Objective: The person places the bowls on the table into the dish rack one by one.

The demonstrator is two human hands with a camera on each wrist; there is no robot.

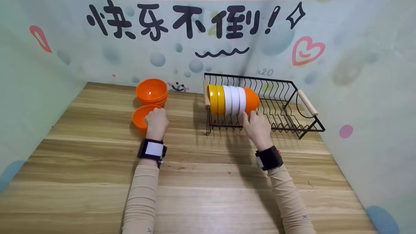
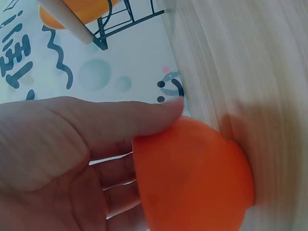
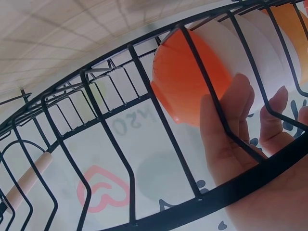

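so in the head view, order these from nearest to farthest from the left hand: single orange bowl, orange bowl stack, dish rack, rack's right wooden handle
1. Single orange bowl: the left hand grips its rim.
2. Orange bowl stack: just behind that bowl, toward the wall.
3. Dish rack: off to the right, where the right hand reaches.
4. Right wooden handle: on the rack's far right end.

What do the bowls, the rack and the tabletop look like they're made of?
The orange bowl under the left hand looks like plastic: smooth, evenly colored, slightly glossy. The dish rack by the right hand seems to be black-coated metal wire, with pale, probably wooden handles. The table shows wood grain, though whether solid wood or laminate can't be told.
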